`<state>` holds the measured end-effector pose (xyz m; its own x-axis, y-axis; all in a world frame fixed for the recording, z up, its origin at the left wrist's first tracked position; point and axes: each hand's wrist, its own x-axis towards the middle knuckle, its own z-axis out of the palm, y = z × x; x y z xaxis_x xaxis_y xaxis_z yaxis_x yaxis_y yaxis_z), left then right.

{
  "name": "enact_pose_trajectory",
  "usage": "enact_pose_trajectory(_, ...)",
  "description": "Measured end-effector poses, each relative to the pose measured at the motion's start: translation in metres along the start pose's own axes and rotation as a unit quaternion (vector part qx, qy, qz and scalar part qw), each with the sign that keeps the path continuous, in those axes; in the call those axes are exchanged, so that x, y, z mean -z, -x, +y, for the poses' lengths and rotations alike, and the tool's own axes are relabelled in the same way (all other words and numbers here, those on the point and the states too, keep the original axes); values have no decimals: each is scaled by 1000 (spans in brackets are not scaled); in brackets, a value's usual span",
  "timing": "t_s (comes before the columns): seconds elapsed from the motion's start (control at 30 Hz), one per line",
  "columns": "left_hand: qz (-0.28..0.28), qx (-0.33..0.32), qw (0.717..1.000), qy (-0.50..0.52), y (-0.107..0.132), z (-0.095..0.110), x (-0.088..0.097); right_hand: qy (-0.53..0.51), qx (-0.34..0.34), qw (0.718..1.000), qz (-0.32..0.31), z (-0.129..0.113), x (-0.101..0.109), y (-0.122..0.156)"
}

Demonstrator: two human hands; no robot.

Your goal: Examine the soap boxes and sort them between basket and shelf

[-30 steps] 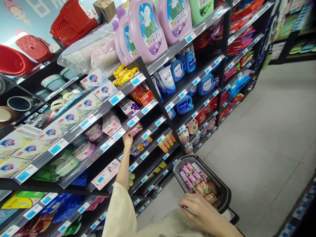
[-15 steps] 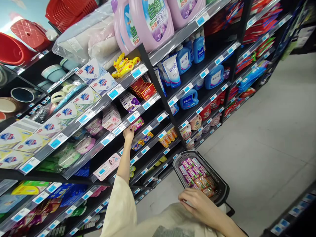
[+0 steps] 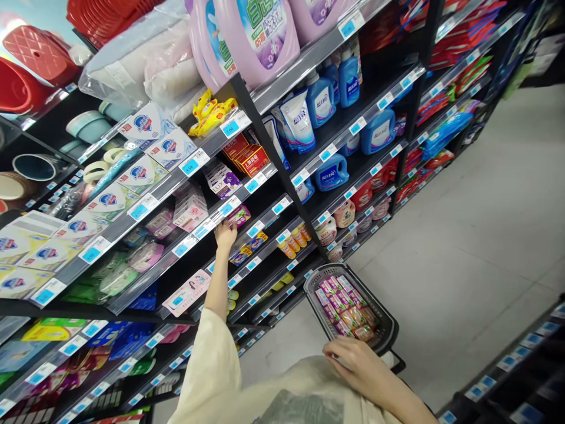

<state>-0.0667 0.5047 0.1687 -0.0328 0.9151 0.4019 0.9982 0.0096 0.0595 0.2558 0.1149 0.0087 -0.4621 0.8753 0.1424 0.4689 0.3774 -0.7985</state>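
Observation:
My left hand reaches up into the shelf at its front edge. Its fingers are closed on the near end of a pink and purple soap pack; part of the grip is hidden behind the fingers. Just above stand purple LUX soap boxes, and one shelf lower lie blue and yellow packs. My right hand hovers in front of my body, loosely curled, with a gap between thumb and fingers and nothing visible in it. Beyond it is a dark shopping basket with several pink-purple and orange packs.
Tilted in view, the shelving runs from left to far right, with price tags along its edges. White soap boxes, yellow packs and blue detergent bottles fill parts of it. Grey floor stretches right; another shelf edge is at lower right.
The whole view has shifted slightly, moving the shelves left. My left hand stays at the soap pack, and my right hand remains raised near the basket.

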Motion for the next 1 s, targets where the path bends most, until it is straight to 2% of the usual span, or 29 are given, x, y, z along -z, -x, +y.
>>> enact_pose_trajectory(0.2,-9,-46,999,-11,-4,26,-2,-3,-31,999,-15,8,-1,24)
enact_pose_trajectory(0.37,-42,-54,998,-8,-17,51,-4,5,-27,999,22,7,6,30)
enact_pose_trajectory(0.57,-65,-43,997,-2,-28,58,8,-8,-10,998,66,5,14,28)
enact_pose_trajectory(0.67,-47,-64,997,11,-15,58,15,-18,-8,997,71,8,14,28)
enact_pose_trajectory(0.77,-31,-96,994,28,27,60,8,-51,-29,995,79,14,10,32)
enact_pose_trajectory(0.8,-60,-116,990,44,48,61,1,-65,-44,994,81,18,8,34)
enact_pose_trajectory(0.9,-237,-188,952,47,127,67,-36,-104,-103,986,81,36,2,40)
enact_pose_trajectory(0.93,-296,-208,931,47,156,71,-52,-114,-126,983,75,45,-2,41)
enact_pose_trajectory(1.0,-432,-244,867,47,213,82,-88,-113,-176,977,49,66,-9,43)
